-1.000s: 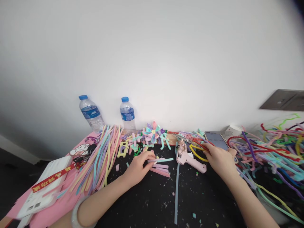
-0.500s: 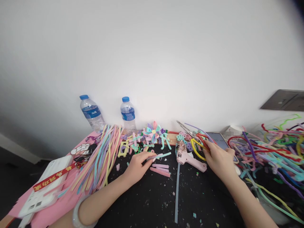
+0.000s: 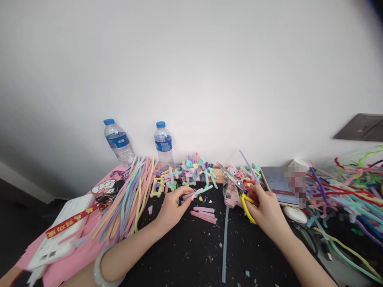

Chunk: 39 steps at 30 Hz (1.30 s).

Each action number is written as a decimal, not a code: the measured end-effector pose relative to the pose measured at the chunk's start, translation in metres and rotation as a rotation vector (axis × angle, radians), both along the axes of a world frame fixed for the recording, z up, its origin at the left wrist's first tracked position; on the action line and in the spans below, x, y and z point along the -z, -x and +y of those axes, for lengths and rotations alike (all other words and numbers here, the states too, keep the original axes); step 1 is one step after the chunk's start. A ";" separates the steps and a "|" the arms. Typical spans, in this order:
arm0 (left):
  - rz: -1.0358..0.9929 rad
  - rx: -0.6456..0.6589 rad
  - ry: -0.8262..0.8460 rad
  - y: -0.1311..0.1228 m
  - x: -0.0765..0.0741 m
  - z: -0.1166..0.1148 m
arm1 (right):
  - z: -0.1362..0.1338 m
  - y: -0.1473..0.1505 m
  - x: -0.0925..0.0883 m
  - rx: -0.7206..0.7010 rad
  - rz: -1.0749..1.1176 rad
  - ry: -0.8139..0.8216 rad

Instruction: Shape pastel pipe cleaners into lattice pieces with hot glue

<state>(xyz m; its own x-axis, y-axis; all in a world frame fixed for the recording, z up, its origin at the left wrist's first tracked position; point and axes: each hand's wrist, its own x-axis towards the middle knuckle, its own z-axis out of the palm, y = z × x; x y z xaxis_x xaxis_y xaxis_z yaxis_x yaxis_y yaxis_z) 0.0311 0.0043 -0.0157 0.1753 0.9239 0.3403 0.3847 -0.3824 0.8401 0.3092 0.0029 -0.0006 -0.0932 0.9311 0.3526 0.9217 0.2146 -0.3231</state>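
My left hand [image 3: 176, 203] pinches short pipe-cleaner pieces, a pale teal one [image 3: 204, 190] sticking out to the right. My right hand [image 3: 266, 207] grips scissors [image 3: 233, 177] with red and yellow handles, their blades pointing up and left. A long purple pipe cleaner [image 3: 248, 164] rises beside that hand. The pink glue gun [image 3: 231, 196] lies partly hidden under the scissors, a long glue stick [image 3: 225, 247] trailing from it. Several pink and lilac pieces [image 3: 204, 215] lie on the black surface between my hands. Behind them sits a multicoloured pipe-cleaner flower [image 3: 195, 166].
Two water bottles [image 3: 119, 141] [image 3: 164, 143] stand by the wall. Long pastel pipe cleaners [image 3: 128, 199] and a white box [image 3: 60, 235] lie at left. At right are a phone [image 3: 283, 185], a white case [image 3: 295, 214] and tangled pipe cleaners [image 3: 353, 195].
My right hand has moved left and down with the scissors, bringing them over the glue gun and uncovering the phone. The left hand still pinches its pieces, nearly in place.
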 end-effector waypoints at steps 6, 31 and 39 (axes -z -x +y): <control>-0.099 0.001 0.068 0.000 0.004 0.001 | -0.009 0.016 -0.004 -0.118 0.155 0.075; -0.085 -0.039 -0.040 0.002 0.009 -0.008 | -0.030 0.044 -0.002 -0.278 -0.021 0.263; -0.069 0.006 -0.064 0.000 0.004 -0.008 | -0.032 0.045 -0.001 -0.289 -0.005 0.278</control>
